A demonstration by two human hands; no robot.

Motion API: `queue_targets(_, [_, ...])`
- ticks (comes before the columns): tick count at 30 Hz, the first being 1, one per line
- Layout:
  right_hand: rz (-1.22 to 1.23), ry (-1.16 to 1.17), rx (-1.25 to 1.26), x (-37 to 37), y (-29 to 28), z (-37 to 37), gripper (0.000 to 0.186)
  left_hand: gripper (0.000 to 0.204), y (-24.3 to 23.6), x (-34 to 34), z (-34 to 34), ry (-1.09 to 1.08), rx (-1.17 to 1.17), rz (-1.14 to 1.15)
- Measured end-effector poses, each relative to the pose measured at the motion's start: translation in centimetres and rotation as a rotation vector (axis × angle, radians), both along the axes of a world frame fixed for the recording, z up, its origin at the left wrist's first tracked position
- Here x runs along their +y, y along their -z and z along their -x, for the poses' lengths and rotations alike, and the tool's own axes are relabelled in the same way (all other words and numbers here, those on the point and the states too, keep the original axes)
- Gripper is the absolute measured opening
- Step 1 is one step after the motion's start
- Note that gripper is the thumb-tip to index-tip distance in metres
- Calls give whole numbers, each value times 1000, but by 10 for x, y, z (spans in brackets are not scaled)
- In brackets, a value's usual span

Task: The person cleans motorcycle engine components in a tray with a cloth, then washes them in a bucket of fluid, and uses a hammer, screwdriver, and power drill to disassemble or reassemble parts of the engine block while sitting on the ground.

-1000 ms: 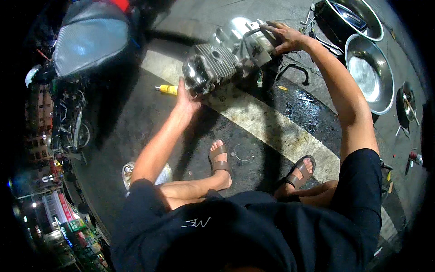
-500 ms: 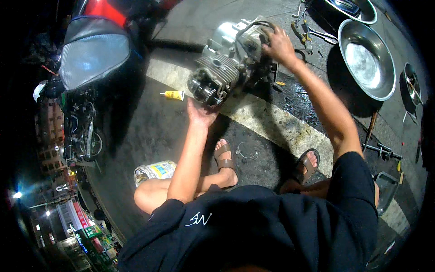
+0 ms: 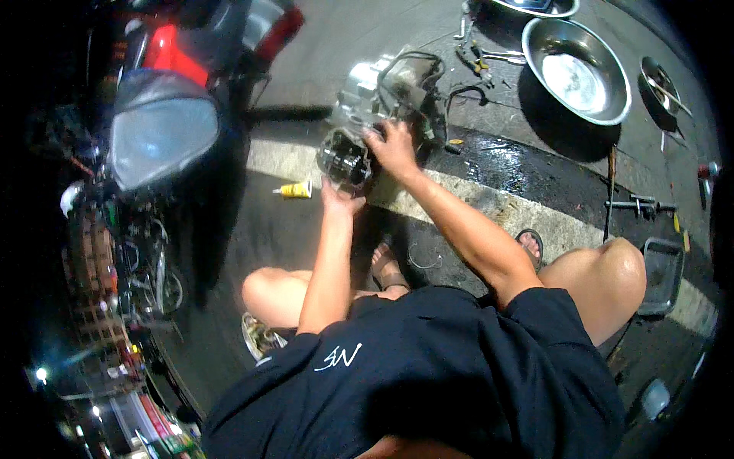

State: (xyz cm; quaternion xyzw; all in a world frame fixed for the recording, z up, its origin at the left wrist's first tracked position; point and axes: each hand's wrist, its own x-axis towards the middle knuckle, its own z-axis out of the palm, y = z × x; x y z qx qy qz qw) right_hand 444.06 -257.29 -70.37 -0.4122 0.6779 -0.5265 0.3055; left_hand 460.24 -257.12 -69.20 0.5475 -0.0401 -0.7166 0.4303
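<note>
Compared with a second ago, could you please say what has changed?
The right hand has moved leftward from the far end of the engine to its nearer part, by the left hand, which stays at the near end. The yellow tube still lies left of the engine.

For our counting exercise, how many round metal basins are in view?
3: a large basin right of the engine, another basin cut off by the upper edge, and a smaller basin farther right. Dark edges may hide more.
</note>
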Motion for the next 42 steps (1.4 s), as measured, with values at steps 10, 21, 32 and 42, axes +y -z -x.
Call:
queue_targets(10, [-96, -159, 140, -16, -56, 45, 65, 95, -40, 48, 35, -45, 136, -185])
queue_targets(21, [-141, -107, 58, 33, -43, 71, 67, 81, -45, 87, 46, -107, 268, -190])
queue_targets(32, [-99, -469, 130, 22, -33, 111, 70, 82, -47, 99, 59, -96, 231, -127])
queue_targets(42, [-117, -487, 43, 0, -31, 140, 52, 73, -44, 106, 37, 81, 66, 20])
